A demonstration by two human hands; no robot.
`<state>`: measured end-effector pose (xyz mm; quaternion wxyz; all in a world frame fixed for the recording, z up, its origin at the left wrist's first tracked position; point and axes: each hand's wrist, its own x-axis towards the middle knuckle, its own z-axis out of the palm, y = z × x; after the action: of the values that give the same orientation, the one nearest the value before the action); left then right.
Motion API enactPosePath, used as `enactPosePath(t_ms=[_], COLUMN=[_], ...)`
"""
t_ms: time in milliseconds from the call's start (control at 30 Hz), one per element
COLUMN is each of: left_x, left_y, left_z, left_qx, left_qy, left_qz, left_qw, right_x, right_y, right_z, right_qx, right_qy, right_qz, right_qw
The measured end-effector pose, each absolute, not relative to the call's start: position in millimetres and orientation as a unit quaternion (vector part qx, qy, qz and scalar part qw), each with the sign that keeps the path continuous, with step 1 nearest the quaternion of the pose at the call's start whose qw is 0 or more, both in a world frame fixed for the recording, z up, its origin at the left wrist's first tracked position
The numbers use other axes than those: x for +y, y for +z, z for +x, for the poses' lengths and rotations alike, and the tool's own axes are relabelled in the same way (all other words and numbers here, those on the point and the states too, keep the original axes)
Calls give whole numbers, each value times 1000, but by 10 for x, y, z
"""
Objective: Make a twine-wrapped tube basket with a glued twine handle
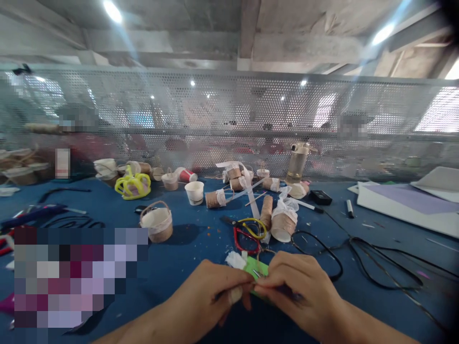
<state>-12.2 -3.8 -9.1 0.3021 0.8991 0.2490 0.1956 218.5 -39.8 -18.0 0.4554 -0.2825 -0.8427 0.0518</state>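
Head view shows right fingers [275,277] pinching a small metallic piece [257,274], probably light, stiff and slippery, best held mid-length, with left fingers [234,277] curled, their hold unclear.

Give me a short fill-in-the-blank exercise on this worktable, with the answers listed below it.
1. The scissors have one yellow handle and one ____ handle.
2. The table is coloured ____.
3. Just beyond where the left hand and right hand meet, a bright ____ piece shows.
4. The red cup lies on its ____.

Missing words: red; blue; green; side.
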Motion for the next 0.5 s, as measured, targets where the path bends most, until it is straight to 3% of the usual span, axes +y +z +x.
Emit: enactPosePath(t_ms=[100,300,400,500], left_x=[-54,-72,-61,-21], left_y=[-152,-40,-11,-88], left_z=[-147,-231,-243,-191], left_qx=[206,84,55,101], left_qy=[254,260,229,238], left_qz=[936,945,949,953], left_qw=[127,-178,-209,-156], right_x=[-387,-361,-362,-358], right_y=[-165,-121,-125,-138], right_z=[2142,2137,2161,2196], right_qx=[-811,-786,-810,-866], right_qy=[152,286,257,115], right_qz=[-324,-401,-400,-358], right_qw=[462,374,343,328])
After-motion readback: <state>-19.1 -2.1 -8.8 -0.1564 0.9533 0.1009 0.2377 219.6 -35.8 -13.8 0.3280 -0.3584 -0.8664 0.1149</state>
